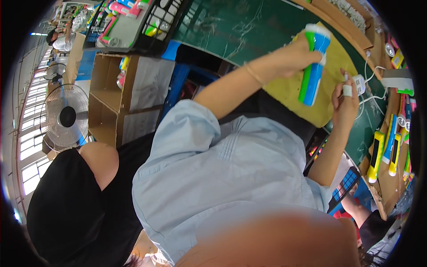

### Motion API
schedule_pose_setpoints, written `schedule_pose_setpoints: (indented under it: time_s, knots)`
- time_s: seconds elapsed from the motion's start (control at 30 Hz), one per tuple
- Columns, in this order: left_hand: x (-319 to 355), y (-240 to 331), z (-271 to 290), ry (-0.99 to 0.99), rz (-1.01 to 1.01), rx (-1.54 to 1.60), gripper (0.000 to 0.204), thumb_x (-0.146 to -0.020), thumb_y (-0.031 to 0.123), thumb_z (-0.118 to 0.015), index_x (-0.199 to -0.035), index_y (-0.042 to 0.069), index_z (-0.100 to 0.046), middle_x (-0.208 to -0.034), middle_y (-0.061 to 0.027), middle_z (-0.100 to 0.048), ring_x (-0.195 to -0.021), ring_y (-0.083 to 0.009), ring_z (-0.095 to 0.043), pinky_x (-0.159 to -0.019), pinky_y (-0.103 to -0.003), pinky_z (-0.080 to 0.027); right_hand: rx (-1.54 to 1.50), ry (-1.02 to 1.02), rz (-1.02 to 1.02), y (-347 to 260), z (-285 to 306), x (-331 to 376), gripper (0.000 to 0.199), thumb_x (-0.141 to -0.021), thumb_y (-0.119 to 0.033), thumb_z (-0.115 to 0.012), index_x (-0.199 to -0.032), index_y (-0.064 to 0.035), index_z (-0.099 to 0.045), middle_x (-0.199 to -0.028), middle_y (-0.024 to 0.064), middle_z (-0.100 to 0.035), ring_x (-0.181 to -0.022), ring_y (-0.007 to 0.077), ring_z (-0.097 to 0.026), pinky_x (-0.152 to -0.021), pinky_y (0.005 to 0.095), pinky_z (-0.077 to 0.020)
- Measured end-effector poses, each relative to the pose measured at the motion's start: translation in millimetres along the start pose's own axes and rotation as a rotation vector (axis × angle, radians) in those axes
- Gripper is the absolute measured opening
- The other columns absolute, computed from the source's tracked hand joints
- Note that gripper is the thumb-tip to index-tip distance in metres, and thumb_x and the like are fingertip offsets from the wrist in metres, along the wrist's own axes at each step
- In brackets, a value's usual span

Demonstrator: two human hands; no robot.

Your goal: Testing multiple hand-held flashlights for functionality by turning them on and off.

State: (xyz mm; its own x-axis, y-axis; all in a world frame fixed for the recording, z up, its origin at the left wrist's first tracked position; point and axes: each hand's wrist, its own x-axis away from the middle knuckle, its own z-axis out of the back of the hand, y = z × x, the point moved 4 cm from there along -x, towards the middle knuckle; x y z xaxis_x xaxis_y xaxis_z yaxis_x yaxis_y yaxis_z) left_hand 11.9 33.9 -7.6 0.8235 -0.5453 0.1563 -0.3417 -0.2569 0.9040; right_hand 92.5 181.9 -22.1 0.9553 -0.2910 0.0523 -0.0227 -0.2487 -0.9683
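I found the left hand (pixel 297 57) closed around a flashlight (pixel 314 73), held over the yellow mat (pixel 288 96) on the green worktop (pixel 213 26). The right hand (pixel 345 104), fingers partly curled, was near a white power block (pixel 358 84); I could not tell whether it gripped anything. I judged the flashlight light, stiff and rather slippery, best held mid-barrel, clear of its possibly fragile wide end.

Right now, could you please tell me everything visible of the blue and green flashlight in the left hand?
The flashlight looks like plastic: a wide head with a white rim, and a long body, green along one side, blue along the other. The left hand grips it below the head. It slants, head toward the picture's top, over a yellow sheet. Whether it is lit, I cannot tell.
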Motion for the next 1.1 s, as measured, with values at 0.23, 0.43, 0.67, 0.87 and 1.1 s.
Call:
schedule_pose_setpoints:
  time_s: [0.23, 0.43, 0.67, 0.87, 1.1]
  knots:
    - [-22.6, 27.9, 10.8, 0.380, -0.396, -0.827, 0.078, -0.071, 0.021, -0.068, -0.127, -0.002, -0.018, -0.115, -0.0269, -0.037, -0.099, -0.0364, -0.049, -0.082, -0.041, -0.044, -0.062, 0.062, -0.027, 6.8, 21.3, 13.5, 0.026, -0.087, -0.007, -0.051, -0.109, 0.0069, -0.054, -0.084, 0.0042, -0.053, -0.066, 0.0082, -0.043, -0.060, 0.0169, -0.0352]
    - [-34.0, -0.2, -2.1, -0.150, -0.025, 0.128, 0.051, -0.081, 0.020, -0.059, -0.118, -0.005, -0.033, -0.096, -0.0191, -0.053, -0.088, -0.0305, -0.056, -0.076, -0.042, -0.047, 0.168, 0.161, 0.053, 1.7, 20.4, 25.1, 0.022, -0.083, -0.008, -0.059, -0.101, 0.0041, -0.058, -0.086, 0.0030, -0.057, -0.075, 0.0079, -0.050, -0.068, 0.0171, -0.0380]
    - [-3.9, -27.5, -14.2, -0.246, 0.188, 0.446, 0.031, -0.090, 0.027, -0.046, -0.108, 0.001, -0.048, -0.090, -0.0138, -0.058, -0.081, -0.0222, -0.057, -0.071, -0.038, -0.050, 0.899, 0.019, 0.518, -29.2, -29.8, 36.4, 0.012, -0.075, 0.000, -0.060, -0.087, -0.0006, -0.060, -0.076, 0.0053, -0.057, -0.074, 0.0125, -0.056, -0.068, 0.0225, -0.0433]
    - [19.9, -8.5, -19.8, -0.185, -0.035, 0.099, 0.044, -0.082, 0.041, -0.055, -0.099, 0.001, -0.049, -0.082, -0.0087, -0.057, -0.069, -0.0150, -0.057, -0.062, -0.028, -0.049, 0.617, -0.468, 0.330, -68.8, -61.9, 43.6, 0.014, -0.070, 0.007, -0.055, -0.082, -0.0004, -0.059, -0.073, 0.0081, -0.055, -0.068, 0.0186, -0.054, -0.061, 0.0266, -0.0418]
    - [16.9, 7.5, -21.6, -0.179, -0.215, 0.287, 0.039, -0.085, 0.036, -0.055, -0.099, 0.002, -0.045, -0.079, -0.0095, -0.057, -0.068, -0.0157, -0.058, -0.059, -0.028, -0.051, 0.768, 0.058, 0.495, -41.8, -38.0, 56.8, 0.016, -0.070, 0.007, -0.059, -0.083, -0.0016, -0.059, -0.077, 0.0073, -0.057, -0.067, 0.0156, -0.057, -0.058, 0.0225, -0.0433]
